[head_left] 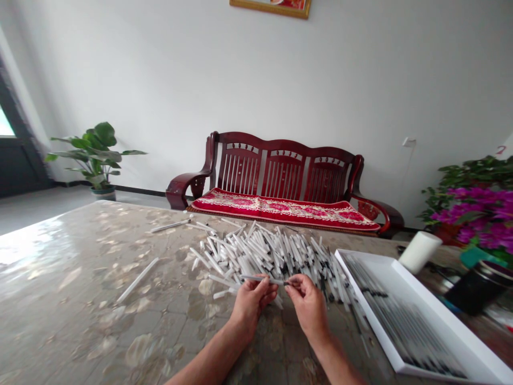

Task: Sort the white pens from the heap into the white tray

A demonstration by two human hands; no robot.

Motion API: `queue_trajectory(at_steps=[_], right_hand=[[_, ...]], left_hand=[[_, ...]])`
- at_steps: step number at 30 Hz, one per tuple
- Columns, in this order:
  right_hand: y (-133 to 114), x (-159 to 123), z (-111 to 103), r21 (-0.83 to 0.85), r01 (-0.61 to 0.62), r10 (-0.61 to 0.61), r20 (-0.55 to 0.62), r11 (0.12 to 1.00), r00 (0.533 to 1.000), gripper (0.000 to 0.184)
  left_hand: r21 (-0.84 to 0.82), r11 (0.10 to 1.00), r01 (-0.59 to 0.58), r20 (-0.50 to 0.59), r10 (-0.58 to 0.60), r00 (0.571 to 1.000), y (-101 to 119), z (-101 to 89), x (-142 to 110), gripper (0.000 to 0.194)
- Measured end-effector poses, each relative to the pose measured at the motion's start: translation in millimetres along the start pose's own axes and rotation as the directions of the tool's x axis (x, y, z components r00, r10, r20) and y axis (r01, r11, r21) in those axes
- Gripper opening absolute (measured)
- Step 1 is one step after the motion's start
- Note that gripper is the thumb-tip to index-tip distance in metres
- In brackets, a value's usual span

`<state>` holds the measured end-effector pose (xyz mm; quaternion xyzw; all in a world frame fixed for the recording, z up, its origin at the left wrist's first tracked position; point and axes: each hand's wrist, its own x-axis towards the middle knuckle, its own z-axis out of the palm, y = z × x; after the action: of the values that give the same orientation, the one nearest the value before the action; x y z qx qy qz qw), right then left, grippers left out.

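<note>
- Pen barrels point(272, 256), white with black tips, mostly lie heaped loose on the tabletop point(80, 278).
- White tray point(371, 264) at right already holds many in tight rows.
- Left hand point(252, 305) and right hand point(308, 307) pinch 1 barrel point(264, 279) between them, above the heap's near edge.

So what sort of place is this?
Probably a home living room: a dark red wooden settee with a floral cushion, a potted plant and a framed wall picture.

You have one legible item: a red figure, apparently "2" point(500, 151), on a white surface point(508, 144), upper right edge; nothing else readable.
</note>
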<state>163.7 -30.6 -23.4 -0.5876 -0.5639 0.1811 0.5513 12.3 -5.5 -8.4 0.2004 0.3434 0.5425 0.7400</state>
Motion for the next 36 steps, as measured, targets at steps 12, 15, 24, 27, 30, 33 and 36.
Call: queue_trajectory(at_steps=[12, 15, 24, 27, 30, 33, 36], right_hand=[[3, 0, 1, -0.014, 0.03, -0.03, -0.01, 0.999, 1.0, 0.013], [3, 0, -1, -0.052, 0.071, -0.071, -0.003, 0.996, 0.997, 0.013], [-3, -1, -5, -0.179, 0.244, -0.239, 0.051, 0.953, 0.97, 0.02], [-6, -1, -7, -0.197, 0.285, -0.275, 0.077, 0.938, 0.958, 0.024], [-9, -1, -9, -0.195, 0.297, -0.278, 0.119, 0.935, 0.953, 0.026], [-12, -3, -8, -0.146, 0.238, -0.215, 0.157, 0.96, 0.964, 0.027], [-14, -5, -3, -0.006, 0.045, -0.043, 0.182, 0.999, 0.982, 0.032]], left_hand=[[0.019, 1.0, -0.005, 0.012, 0.005, 1.0, -2, -2.0, 3, 0.026], [0.033, 0.999, -0.014, 0.023, 0.014, 1.0, -2, -2.2, 2, 0.029], [0.071, 0.996, -0.046, 0.04, 0.043, 0.998, -3, -3.6, 2, 0.039], [0.088, 0.994, -0.059, 0.051, 0.055, 0.997, -4, -4.9, 2, 0.044], [0.096, 0.993, -0.063, 0.063, 0.057, 0.996, -4, -4.5, 1, 0.049], [0.102, 0.992, -0.071, 0.076, 0.063, 0.995, -4, -3.0, -1, 0.051], [0.109, 0.992, -0.071, 0.088, 0.061, 0.994, -4, -1.6, -2, 0.052]])
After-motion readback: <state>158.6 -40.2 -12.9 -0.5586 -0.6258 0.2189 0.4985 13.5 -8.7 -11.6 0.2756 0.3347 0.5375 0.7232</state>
